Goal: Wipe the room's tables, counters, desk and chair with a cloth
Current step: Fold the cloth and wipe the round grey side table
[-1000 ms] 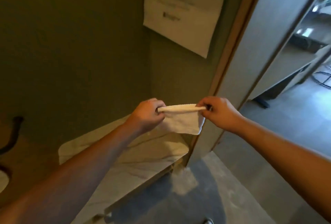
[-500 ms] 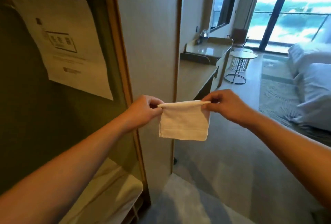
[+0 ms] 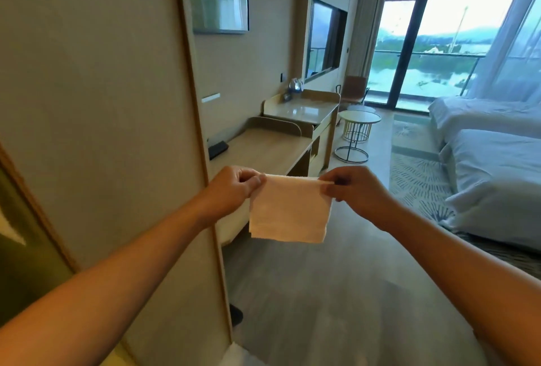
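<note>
While both arms reached forward at chest height, the left hand (image 3: 234, 185) pinched the upper left corner of the cloth (image 3: 289, 209) between thumb and curled fingers. That grip, matched on the other side, kept the top edge taut, so the folded cloth hung flat in the air, touching no surface; holding it so probably served to square it into a neat pad before wiping. Behind it, just past the wall panel (image 3: 102, 102), ran the lower worktop (image 3: 263, 149) with a dark flat object (image 3: 218, 149) near its back edge, and beyond that a higher worktop (image 3: 307, 108) carrying a glass kettle (image 3: 295, 84). Further on stood a brown chair (image 3: 354, 90) and a round side table (image 3: 358, 118) on a wire frame, likely also due for wiping. To the right, the right hand (image 3: 355, 190) pinched the cloth's upper right corner in the same way. Furthest right lay two beds (image 3: 494, 166) in white linen, beside the patterned rug (image 3: 415, 172).
</note>
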